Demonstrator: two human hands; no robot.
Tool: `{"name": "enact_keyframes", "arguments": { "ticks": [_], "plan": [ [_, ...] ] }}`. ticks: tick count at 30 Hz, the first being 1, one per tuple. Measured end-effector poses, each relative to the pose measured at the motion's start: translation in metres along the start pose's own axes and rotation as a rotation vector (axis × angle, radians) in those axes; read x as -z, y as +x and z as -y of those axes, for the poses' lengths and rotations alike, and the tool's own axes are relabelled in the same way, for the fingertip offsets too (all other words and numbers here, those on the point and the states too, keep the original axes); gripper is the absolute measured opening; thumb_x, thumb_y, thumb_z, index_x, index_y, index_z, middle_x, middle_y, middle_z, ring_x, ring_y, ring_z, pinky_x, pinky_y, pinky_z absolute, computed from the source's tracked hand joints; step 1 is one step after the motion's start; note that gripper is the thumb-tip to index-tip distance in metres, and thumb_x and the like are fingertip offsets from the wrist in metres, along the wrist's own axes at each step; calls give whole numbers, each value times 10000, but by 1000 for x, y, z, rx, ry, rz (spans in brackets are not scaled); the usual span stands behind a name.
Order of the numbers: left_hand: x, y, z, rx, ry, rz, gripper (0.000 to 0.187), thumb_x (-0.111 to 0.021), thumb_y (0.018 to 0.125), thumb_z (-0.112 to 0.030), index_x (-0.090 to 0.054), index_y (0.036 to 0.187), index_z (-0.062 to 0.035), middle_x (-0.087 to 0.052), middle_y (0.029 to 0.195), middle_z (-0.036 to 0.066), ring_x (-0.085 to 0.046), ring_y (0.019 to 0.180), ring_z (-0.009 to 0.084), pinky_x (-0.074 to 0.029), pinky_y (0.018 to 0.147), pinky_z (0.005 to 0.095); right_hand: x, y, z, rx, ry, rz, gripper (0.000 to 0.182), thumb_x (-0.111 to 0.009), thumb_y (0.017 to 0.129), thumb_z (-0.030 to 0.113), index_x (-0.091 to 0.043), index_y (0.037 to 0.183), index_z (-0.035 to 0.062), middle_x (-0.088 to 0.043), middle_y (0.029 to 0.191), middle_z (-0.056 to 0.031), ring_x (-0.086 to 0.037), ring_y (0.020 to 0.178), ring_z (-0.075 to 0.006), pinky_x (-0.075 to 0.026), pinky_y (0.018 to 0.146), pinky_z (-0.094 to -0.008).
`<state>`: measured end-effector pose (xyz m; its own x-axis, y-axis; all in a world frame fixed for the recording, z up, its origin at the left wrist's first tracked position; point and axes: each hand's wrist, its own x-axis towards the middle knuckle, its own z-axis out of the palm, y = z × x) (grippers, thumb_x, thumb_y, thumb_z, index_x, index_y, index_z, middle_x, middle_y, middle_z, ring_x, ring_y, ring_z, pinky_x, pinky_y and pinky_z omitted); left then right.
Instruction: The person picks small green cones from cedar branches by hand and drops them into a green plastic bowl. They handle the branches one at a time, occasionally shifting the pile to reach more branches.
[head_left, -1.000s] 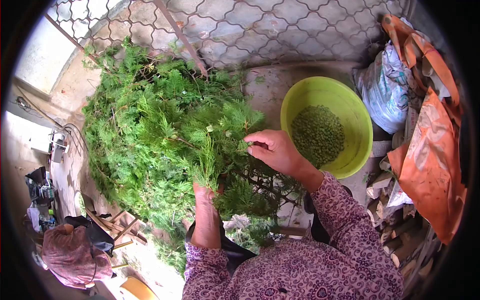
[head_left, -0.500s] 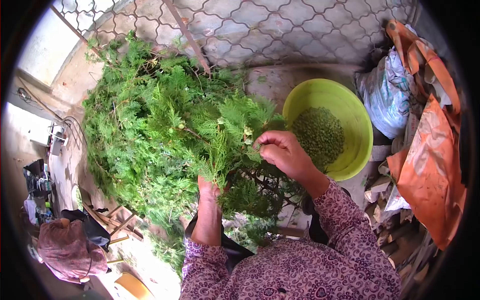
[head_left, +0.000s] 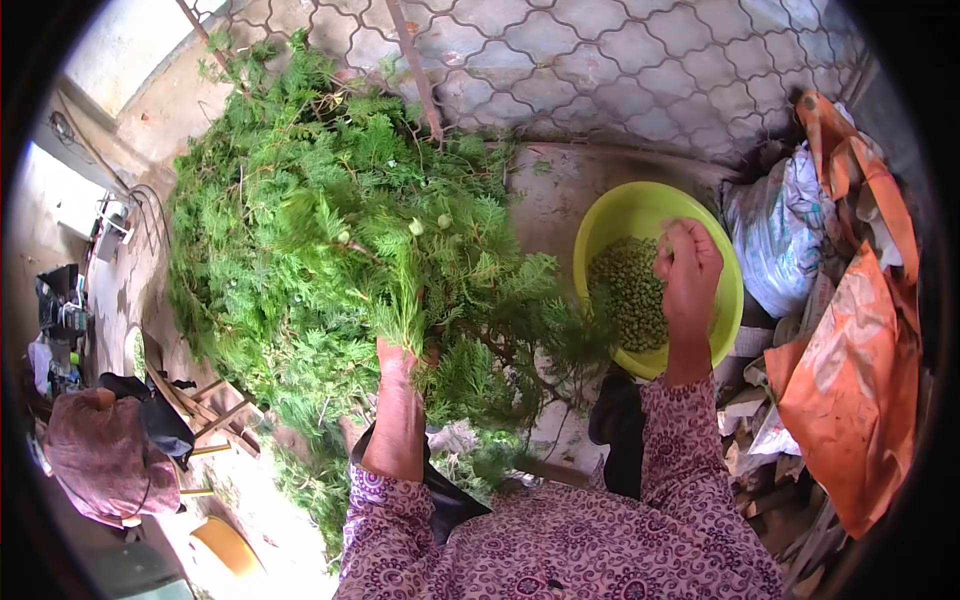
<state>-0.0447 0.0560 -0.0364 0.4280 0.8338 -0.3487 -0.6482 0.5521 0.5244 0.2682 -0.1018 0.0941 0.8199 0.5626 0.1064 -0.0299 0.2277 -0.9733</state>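
Observation:
My left hand (head_left: pixel 402 362) is closed around a leafy green conifer branch (head_left: pixel 400 300), its fingers mostly covered by the foliage. Small pale green cones (head_left: pixel 416 227) show on that branch. Over the right side of a yellow-green basin (head_left: pixel 728 310), my right hand (head_left: pixel 690 258) hovers with its fingers curled together. Whatever may be between those fingertips is hidden. Inside the basin lies a heap of small green cones (head_left: pixel 628 295), just left of my right hand.
A large pile of cut conifer branches (head_left: pixel 270 240) fills the left and middle floor. Behind it runs a wire mesh (head_left: pixel 600 60). White sacks (head_left: pixel 775 235), an orange sheet (head_left: pixel 840 390) and split wood stand at right. A cloth-covered chair (head_left: pixel 105 455) and yellow container (head_left: pixel 225 548) are at lower left.
My right hand has moved from the branch rightward to over the basin. My left hand still grips the branch, whose top has swung a little left. The camera view has shifted slightly.

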Motion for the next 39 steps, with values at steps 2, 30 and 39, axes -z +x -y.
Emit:
{"name": "enact_keyframes", "arguments": {
  "ticks": [2, 30, 39],
  "plan": [
    [8, 3, 1, 78, -71, -55, 358, -389, 909, -232, -451, 1185, -12, -552, 1100, 157, -573, 924, 265, -500, 769, 370, 20, 22, -27, 189, -233, -95, 143, -527, 801, 50, -568, 915, -24, -498, 670, 21, -432, 538, -48, -366, 479, -202],
    [-89, -35, -14, 177, 108, 31, 410, -597, 824, -242, -491, 1151, -16, -595, 1030, 122, -597, 878, 236, -515, 738, 370, -78, -67, -34, -447, -509, 998, 706, -584, 740, 560, -462, 1231, 68, -464, 1265, -114, -406, 1180, -232, -256, 1034, -329],
    [-91, -26, -59, -393, 274, -214, 374, -694, 733, -159, -530, 1048, -43, -570, 1095, 109, -544, 956, 209, -379, 904, 453, -69, -49, -33, -445, -791, 849, 677, -555, 724, 609, -559, 1066, 25, -586, 1045, -170, -551, 975, -282, -398, 862, -322]
  ]
}}
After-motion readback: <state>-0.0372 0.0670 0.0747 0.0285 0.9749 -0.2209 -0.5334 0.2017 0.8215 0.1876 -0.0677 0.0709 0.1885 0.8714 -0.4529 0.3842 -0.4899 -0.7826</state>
